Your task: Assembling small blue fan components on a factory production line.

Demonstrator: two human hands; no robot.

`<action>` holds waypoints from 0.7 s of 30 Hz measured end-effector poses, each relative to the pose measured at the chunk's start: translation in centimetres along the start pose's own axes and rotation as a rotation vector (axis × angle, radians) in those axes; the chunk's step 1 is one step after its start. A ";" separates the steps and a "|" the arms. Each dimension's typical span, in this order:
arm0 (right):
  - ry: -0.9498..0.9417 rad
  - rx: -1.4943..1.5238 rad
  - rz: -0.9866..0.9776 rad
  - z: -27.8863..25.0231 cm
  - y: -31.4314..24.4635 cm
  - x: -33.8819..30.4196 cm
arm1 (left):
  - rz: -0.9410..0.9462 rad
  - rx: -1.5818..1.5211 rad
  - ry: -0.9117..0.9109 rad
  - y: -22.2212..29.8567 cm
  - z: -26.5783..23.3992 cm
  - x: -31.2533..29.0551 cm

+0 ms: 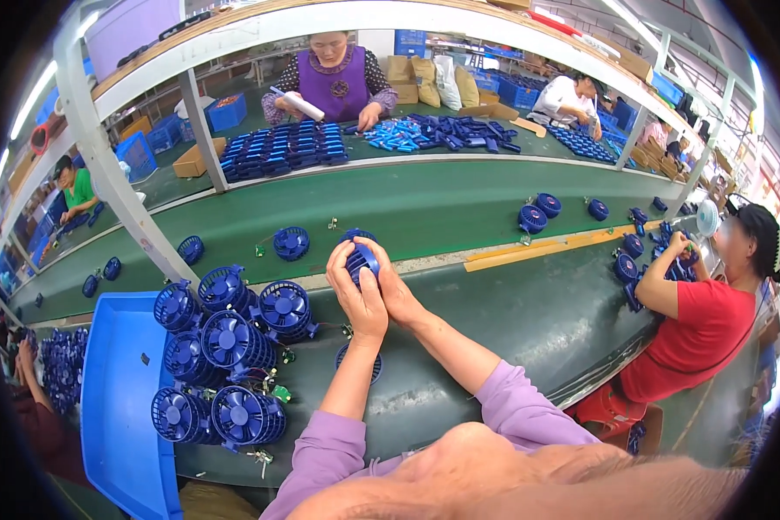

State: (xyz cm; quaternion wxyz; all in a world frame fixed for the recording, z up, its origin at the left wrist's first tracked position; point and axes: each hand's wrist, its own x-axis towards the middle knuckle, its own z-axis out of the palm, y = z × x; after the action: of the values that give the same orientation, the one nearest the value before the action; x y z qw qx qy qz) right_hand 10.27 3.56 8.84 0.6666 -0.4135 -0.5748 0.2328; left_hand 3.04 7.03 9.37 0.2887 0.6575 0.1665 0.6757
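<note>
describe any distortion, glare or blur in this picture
Head view throughout: fisheye distortion bows the white shelf edge and leaves black corners; a ceiling light glares white; pale sheen marks the dark worktop; the held fan looks fairly sharp.

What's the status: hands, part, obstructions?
Left hand and right hand cupped around blue fan cage. Stacked fans at left, beside blue tray. Another fan partly hidden by left forearm.

head | left fisheye, head-worn | faces down, forward | hands (355, 293) close | green belt (433, 204) beyond
</note>
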 end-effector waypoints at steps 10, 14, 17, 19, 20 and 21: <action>0.019 0.228 0.266 -1.8 2.3 0.8 | -0.040 0.002 -0.099 -1.8 0.5 -0.2; 0.249 -0.347 0.173 -7.2 4.3 2.4 | -0.134 0.162 -0.247 -3.3 0.4 -1.1; 0.520 -1.298 -0.143 -13.9 5.7 1.5 | -0.103 0.212 -0.250 -2.8 0.1 0.1; 0.443 -1.293 0.009 -13.3 4.7 1.1 | -0.154 0.203 -0.191 -3.0 -1.7 1.4; 0.375 -1.241 0.046 -13.4 4.2 0.8 | -0.194 0.166 -0.184 -2.9 -2.0 1.8; 0.223 -1.200 -0.050 -13.1 4.0 0.4 | -0.200 0.162 -0.188 -2.8 -2.2 2.2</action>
State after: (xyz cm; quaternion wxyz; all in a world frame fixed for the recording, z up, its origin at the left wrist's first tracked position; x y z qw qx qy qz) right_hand 23.56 2.38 5.86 0.3788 -0.7252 -0.5421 -0.1918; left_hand 1.42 10.85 9.26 0.3148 0.7192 0.2574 0.5634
